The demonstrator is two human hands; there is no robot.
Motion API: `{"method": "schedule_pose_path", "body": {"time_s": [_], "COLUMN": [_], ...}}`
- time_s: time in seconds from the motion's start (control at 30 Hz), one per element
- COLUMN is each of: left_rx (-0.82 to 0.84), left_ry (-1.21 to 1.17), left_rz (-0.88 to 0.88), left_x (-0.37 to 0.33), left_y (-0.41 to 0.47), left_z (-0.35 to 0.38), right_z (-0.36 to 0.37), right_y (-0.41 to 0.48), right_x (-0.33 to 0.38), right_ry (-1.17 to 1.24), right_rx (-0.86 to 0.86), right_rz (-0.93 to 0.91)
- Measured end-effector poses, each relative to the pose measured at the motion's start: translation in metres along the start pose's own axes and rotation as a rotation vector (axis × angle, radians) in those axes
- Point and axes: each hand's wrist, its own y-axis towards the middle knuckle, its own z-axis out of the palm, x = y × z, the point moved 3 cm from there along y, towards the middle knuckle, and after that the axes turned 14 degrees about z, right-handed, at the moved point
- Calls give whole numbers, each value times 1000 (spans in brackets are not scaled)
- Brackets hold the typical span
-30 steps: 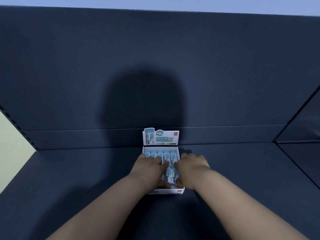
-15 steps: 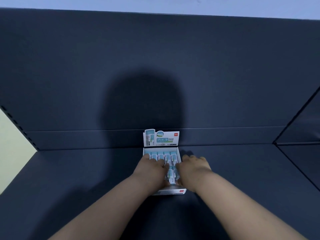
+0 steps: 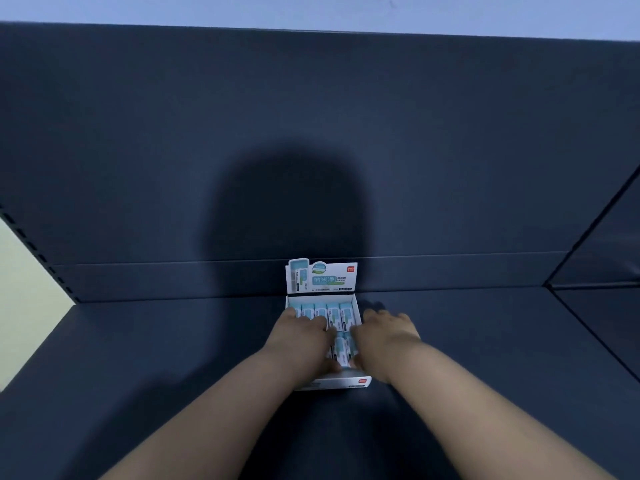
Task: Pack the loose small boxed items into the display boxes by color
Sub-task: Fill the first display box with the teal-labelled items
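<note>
Both hands stay planted in the white display box (image 3: 346, 383) at lower centre of the frame, barely shifted in the past second. The box sits on the dark shelf (image 3: 166, 344), its printed header card (image 3: 322, 277) upright against the back panel. The left hand (image 3: 301, 336) lies flat on the light-blue boxed items (image 3: 334, 311), its fingers (image 3: 317, 322) straight and pressing. The right hand (image 3: 386, 336) spreads loosely over the box's right edge, with nothing visibly pinched. The back row looks full and level. With so little moving, this reads as a final tamping-down. No loose items or second box are in view.
</note>
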Motion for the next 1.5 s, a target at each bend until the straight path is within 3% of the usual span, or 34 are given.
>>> {"method": "schedule_pose_path", "body": {"time_s": [0.33, 0.63, 0.8, 1.07, 1.33, 1.5], "left_rx": [-90, -90, -101, -48, -274, -291], "left_ry": [-33, -109, -158, -127, -68, 3], "left_rz": [-122, -149, -111, -118, -102, -64], "left_x": [47, 56, 45, 37, 27, 3], "left_y": [-36, -58, -52, -37, -34, -26], "left_z": [-16, -2, 2, 6, -4, -12], "right_z": [-24, -9, -2, 4, 2, 4], "right_y": [-2, -7, -6, -12, -22, -28], "right_x": [-26, -13, -4, -7, -16, -28], "right_ry": [253, 210, 144, 238, 332, 310], "right_rx": [-182, -30, -66, -86, -199, -217], "right_rz": [-4, -67, -39, 22, 61, 60]}}
